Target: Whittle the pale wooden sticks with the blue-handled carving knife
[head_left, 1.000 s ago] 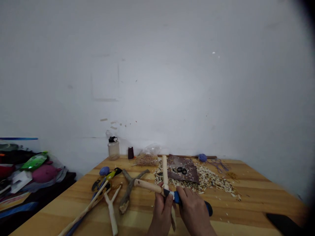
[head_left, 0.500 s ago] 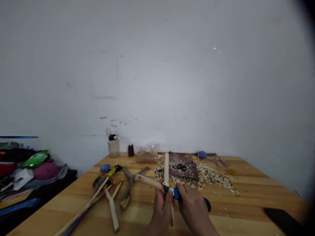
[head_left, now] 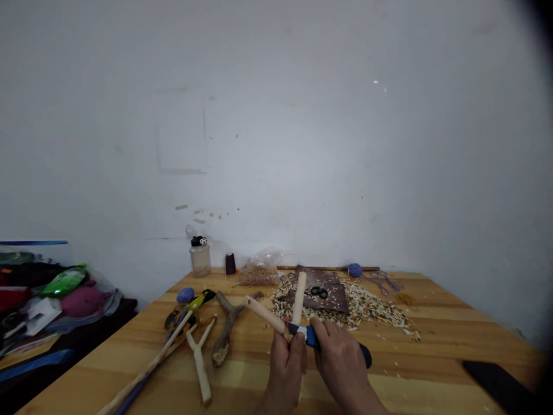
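Observation:
My left hand [head_left: 286, 363] grips a peeled, forked wooden stick [head_left: 299, 297] near its crotch, with the two prongs pointing away from me. In my right hand [head_left: 341, 357] is a knife with a blue and black handle [head_left: 311, 336]. Its dark blade lies against the wood at the fork, close to my left thumb. Most of the stick's lower stem is hidden behind my left hand. Wood shavings [head_left: 380, 305] are heaped just beyond, around a dark brown sheet [head_left: 334, 291] with black-handled scissors [head_left: 319, 292] on it.
Left of my hands lie a pale forked stick [head_left: 200, 363], a bark-covered forked branch [head_left: 227, 331] and long thin sticks [head_left: 147, 372]. A bottle [head_left: 200, 257], a dark thread spool [head_left: 230, 264] and a plastic bag [head_left: 260, 271] stand along the wall. A black flat object [head_left: 496, 383] lies at right.
The forked stick has tilted to the right in my left hand, its upright prong now leaning. The knife stays at the fork, and both hands have barely shifted.

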### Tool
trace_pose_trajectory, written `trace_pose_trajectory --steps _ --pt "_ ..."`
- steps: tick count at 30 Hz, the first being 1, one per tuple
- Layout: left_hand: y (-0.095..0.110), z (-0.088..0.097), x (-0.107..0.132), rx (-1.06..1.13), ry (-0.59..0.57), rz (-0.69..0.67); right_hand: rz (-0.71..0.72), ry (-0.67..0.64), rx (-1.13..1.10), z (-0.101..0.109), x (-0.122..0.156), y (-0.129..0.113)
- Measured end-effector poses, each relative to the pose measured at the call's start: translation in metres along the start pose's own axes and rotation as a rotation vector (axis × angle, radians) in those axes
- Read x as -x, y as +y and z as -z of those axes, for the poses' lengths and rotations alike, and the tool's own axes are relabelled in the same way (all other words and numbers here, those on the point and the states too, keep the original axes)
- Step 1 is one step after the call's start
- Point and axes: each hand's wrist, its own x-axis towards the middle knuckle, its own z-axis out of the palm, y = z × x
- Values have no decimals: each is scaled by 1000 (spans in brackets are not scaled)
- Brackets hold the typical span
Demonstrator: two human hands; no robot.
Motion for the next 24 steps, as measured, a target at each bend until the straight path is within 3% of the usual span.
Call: trace_pose_trajectory --steps 9,16,24 --pt "3 8 1 -89 -4 -121 24 -28 -32 6 -2 -3" --pt "2 5 3 -100 79 -109 6 -6 29 2 -1 -3" --pt "10 5 4 -114 36 -107 -9 1 -39 4 -1 -5"
